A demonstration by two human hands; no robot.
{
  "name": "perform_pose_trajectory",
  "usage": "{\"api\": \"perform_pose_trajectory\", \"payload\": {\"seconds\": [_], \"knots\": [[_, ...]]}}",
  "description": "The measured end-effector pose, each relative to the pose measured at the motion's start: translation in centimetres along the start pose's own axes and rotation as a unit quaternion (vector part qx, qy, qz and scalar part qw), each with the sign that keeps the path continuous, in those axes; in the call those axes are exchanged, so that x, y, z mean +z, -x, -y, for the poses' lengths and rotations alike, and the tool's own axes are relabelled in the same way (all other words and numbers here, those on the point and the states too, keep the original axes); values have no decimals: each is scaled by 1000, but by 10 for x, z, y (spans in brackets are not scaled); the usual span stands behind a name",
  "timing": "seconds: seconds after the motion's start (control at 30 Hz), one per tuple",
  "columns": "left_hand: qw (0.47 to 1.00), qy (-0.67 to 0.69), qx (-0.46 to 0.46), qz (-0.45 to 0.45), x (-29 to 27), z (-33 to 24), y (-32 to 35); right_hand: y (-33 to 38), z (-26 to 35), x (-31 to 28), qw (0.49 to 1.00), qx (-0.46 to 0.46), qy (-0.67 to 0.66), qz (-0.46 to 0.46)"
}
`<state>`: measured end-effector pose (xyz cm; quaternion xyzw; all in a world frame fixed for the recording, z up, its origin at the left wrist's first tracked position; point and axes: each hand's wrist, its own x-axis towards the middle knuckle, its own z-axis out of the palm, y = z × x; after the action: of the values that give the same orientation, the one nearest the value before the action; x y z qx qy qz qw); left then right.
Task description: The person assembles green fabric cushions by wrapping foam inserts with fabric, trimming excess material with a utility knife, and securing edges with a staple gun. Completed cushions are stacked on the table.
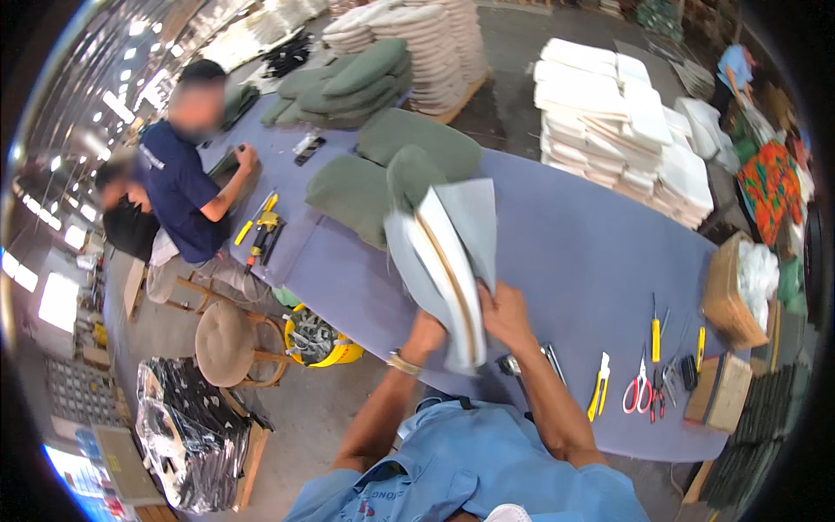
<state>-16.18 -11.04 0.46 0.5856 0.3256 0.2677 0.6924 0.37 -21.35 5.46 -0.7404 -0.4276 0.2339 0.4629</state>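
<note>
A half-covered seat cushion stands tilted on edge between my hands, somewhat blurred. Its loose grey cloth hangs open on both sides, showing white padding and a brown strip like a board edge. Green fabric covers its far end. My left hand grips the near left side, its fingers mostly behind the cloth. On the near right side, my right hand is closed on the cloth edge. Just beyond lie finished-looking green cushions on the blue-grey table.
To the right lie a yellow cutter knife, red-handled scissors and a cardboard box. A co-worker stands at the far left near a yellow power tool. A yellow bucket and round stool stand left of the table.
</note>
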Motion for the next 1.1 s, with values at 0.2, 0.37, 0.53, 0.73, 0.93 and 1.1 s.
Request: {"api": "perform_pose_trajectory", "payload": {"seconds": [0.2, 0.37, 0.53, 0.73, 0.93, 1.1], "knots": [[978, -135, 4, 157, -8, -92, 8, 48, 30, -3, 992, 37, 33, 113], [900, -365, -50, 233, 3, -29, 37, 113, -61, 34, 990, 10, -23, 141], [917, -342, -116, 170, 18, -17, 32, 121, -66, 2, 970, 122, -60, 201], [855, -448, 235, 115, 84, -32, -23, 155, -93, -26, 953, 194, -69, 224], [852, -412, 303, 112, 118, -27, -51, 205, -167, -95, 955, 278, 34, -99], [878, -333, 335, 82, 119, -7, -51, 228, -237, -127, 881, 292, 286, -238]]}}
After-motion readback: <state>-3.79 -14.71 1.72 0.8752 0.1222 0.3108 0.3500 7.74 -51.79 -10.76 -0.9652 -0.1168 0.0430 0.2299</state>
